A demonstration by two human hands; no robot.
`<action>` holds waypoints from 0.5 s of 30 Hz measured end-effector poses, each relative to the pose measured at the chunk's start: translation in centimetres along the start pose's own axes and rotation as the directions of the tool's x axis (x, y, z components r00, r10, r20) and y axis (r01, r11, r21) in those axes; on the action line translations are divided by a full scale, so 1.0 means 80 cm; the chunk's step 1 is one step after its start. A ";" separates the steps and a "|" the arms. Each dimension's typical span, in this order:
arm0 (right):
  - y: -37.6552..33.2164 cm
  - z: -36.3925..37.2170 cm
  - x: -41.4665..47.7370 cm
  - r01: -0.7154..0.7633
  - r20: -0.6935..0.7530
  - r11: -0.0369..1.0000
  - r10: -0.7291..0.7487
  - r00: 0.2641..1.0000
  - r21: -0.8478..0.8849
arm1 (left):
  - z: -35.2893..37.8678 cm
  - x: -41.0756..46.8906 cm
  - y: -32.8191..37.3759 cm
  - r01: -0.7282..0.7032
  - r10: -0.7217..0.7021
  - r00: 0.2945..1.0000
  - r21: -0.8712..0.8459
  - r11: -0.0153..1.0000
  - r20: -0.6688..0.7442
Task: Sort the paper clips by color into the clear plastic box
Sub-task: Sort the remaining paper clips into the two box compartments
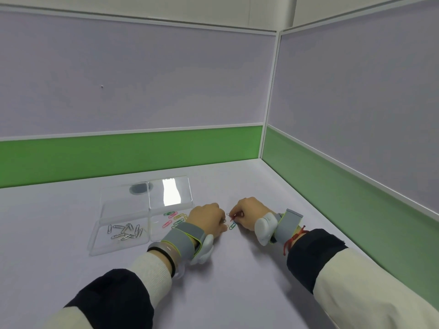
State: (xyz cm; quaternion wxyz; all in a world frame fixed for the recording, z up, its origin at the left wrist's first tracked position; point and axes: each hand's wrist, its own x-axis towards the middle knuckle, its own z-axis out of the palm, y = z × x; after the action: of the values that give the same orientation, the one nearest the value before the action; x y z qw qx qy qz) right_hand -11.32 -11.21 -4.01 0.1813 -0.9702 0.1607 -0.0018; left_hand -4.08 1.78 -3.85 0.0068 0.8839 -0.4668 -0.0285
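A clear plastic box (95, 243) lies open on the pale table, left of my hands. Its left compartment holds several silver paper clips (124, 231). The right compartment holds several coloured clips (172, 218), green, pink and yellow. My left hand (207, 219) rests knuckles up beside the box's right edge, fingers curled down on the table; what is under them is hidden. My right hand (247, 213) pinches a red paper clip (234, 216) at its fingertips. A blue-green clip (233, 225) lies on the table just below, between both hands.
The box's clear lid (169, 192) stands open behind the compartments, reflecting light. A round dark grommet (139, 188) sits in the table behind the box. Green and lilac partition walls close the desk at the back and right.
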 end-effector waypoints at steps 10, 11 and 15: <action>0.002 0.003 -0.004 0.008 -0.121 1.000 -0.006 0.993 0.018 | 0.004 0.005 0.008 -0.026 0.030 0.999 0.128 0.991 -0.030; 0.002 0.003 -0.004 0.008 -0.139 0.999 -0.003 0.990 0.037 | 0.005 0.005 0.007 -0.035 0.040 0.999 0.144 0.989 -0.029; 0.003 -0.002 -0.005 0.009 -0.139 0.998 0.000 0.990 0.067 | 0.007 0.005 0.007 -0.063 0.071 0.997 0.193 0.979 -0.037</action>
State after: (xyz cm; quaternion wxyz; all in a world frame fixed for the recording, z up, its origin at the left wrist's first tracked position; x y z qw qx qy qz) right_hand -11.78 -11.35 -3.88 0.2021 -0.9615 0.1704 -0.0751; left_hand -4.34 1.16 -4.36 -0.0670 0.8646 -0.4967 0.0361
